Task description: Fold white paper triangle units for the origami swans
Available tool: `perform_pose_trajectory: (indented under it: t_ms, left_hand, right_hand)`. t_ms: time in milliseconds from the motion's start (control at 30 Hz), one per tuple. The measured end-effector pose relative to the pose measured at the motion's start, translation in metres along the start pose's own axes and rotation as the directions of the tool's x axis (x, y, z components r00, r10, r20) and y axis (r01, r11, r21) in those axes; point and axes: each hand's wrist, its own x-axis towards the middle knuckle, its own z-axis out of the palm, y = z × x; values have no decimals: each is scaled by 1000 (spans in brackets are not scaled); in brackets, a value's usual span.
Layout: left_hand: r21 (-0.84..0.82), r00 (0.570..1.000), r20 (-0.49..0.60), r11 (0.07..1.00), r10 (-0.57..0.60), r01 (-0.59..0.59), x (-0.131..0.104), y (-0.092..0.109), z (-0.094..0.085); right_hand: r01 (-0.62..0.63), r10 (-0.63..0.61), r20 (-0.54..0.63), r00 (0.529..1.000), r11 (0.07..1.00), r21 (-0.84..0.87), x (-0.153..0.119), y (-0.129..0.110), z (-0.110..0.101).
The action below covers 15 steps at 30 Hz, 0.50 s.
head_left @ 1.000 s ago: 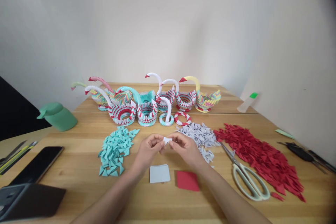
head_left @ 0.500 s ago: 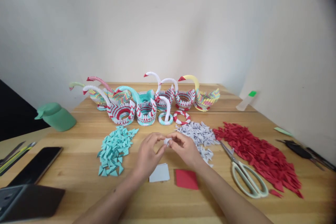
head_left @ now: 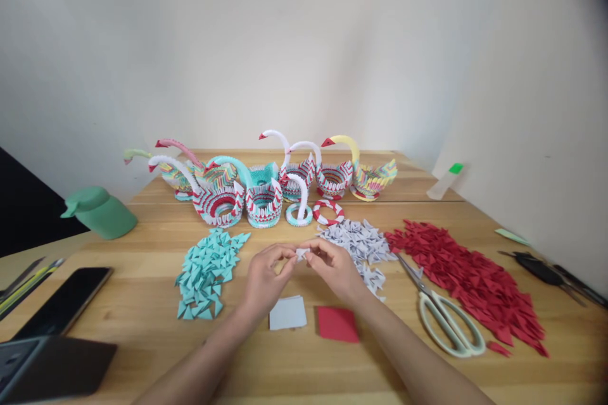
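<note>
A small white folded piece of paper (head_left: pixel 302 254) is pinched between my two hands above the middle of the table. My left hand (head_left: pixel 268 273) grips its left side with thumb and fingertips. On the other side, my right hand (head_left: pixel 335 269) closes thumb and forefinger on it. Below the hands lie a stack of white paper slips (head_left: pixel 288 313) and a stack of red paper slips (head_left: pixel 337 324). Folded triangles are heaped nearby: turquoise (head_left: pixel 209 275) to the left, white (head_left: pixel 363 242) just behind my right hand, red (head_left: pixel 470 278) farther right.
Several folded-paper swans (head_left: pixel 219 199) stand at the back, beside a red-and-white paper ring (head_left: pixel 328 212). Scissors (head_left: pixel 449 319) lie right of my right forearm. At the left are a green lidded container (head_left: pixel 102 212), a phone (head_left: pixel 64 300) and a dark device (head_left: pixel 59 367).
The fingers of my left hand have shifted slightly on the white folded paper, which has turned a little. Both hands stay in nearly the same place.
</note>
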Motion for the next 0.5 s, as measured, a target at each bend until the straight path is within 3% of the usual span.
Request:
perform_pose_trajectory:
  t_ms: [233, 500]
  left_hand:
    - [34, 1000, 4, 999, 17, -17, -1, -1, 0]
    - [381, 970, 82, 892, 231, -244, -3, -5, -1]
  right_hand:
    - [-4, 4, 1, 1000, 1000, 12, 0, -1, 0]
    - [10, -10, 5, 1000, 1000, -1, 0, 1, 1]
